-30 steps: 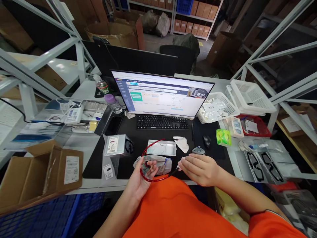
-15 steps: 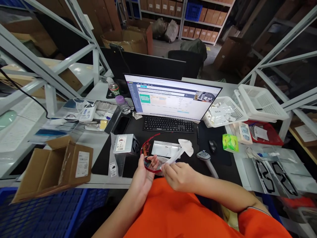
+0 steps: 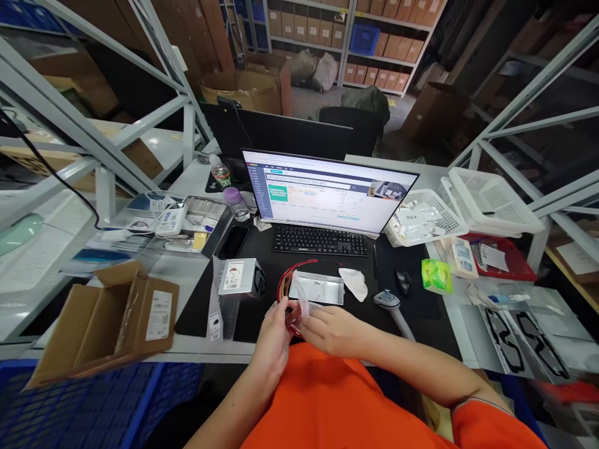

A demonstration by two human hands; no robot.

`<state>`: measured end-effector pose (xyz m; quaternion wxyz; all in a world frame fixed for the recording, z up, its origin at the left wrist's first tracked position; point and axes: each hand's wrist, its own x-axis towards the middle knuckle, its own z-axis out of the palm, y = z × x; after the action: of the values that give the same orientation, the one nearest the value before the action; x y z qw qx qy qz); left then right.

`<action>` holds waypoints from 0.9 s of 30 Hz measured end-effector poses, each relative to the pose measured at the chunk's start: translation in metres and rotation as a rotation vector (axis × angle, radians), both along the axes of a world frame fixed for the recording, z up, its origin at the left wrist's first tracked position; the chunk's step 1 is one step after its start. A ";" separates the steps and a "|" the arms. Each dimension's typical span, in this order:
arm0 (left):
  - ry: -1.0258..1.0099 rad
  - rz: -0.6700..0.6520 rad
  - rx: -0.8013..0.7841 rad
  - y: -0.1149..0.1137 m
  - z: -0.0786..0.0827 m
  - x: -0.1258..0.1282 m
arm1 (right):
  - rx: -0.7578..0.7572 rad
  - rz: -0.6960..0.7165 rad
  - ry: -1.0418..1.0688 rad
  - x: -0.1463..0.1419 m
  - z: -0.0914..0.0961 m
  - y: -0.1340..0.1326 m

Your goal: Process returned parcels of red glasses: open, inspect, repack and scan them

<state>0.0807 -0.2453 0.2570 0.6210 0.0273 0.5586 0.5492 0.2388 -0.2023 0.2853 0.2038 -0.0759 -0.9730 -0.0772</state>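
Note:
My left hand is closed on red-framed glasses, whose curved red arm reaches up toward the keyboard. Fingers hide much of the lens. My right hand pinches a whitish, half-clear wipe against the lens side of the glasses. Just beyond the hands lies a shallow white tray-like box. A crumpled white tissue rests on the black mat to its right. Left of the glasses stands a small printed box with a picture of glasses on it.
An opened cardboard box sits at the left edge. Behind the work area are a keyboard and monitor. To the right lie a barcode scanner, a mouse, a green tissue pack and white baskets.
My right hand has brought the wipe leftward onto the glasses, off the tissue. The glasses' red arm has turned and shifted right. The whole view has tipped slightly upward.

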 end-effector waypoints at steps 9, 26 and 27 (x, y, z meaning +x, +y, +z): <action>0.098 -0.378 0.203 -0.010 -0.005 -0.011 | -0.385 -0.340 0.630 0.034 -0.016 0.008; 0.105 -0.392 0.204 0.009 -0.023 0.013 | -1.394 -0.746 1.061 0.054 -0.059 -0.042; 0.084 -0.425 0.226 0.010 -0.022 0.016 | -1.402 -0.745 1.077 0.053 -0.059 -0.042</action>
<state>0.0965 -0.2358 0.2353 0.6917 0.2367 0.5006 0.4636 0.2919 -0.2443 0.2260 0.4943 -0.5104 -0.4868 0.5081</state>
